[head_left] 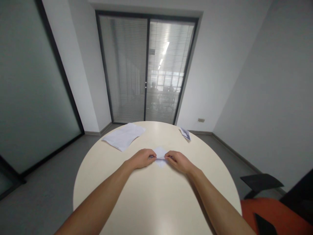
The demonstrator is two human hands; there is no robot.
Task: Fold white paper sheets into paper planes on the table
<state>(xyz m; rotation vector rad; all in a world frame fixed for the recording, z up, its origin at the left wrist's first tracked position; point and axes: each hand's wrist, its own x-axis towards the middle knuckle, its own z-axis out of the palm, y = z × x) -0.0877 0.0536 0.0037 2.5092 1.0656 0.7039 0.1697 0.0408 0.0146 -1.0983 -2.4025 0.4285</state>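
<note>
A small piece of white paper [160, 152] lies between my hands near the middle of the round table, with a crease or raised fold running across it from side to side. My left hand [144, 158] pinches its left side between thumb and fingers. On the opposite side, my right hand [179, 160] grips the paper in the same way, fingers closed. Parts of the sheet's left and right corners are hidden under my fingertips.
The pale round table [156, 199] carries a stack of white sheets [125, 135] at its far left and a folded paper piece [185, 133] at its far right edge. An orange-seated chair [271, 213] stands at the lower right. Beyond is a glass door [127, 71] with blinds.
</note>
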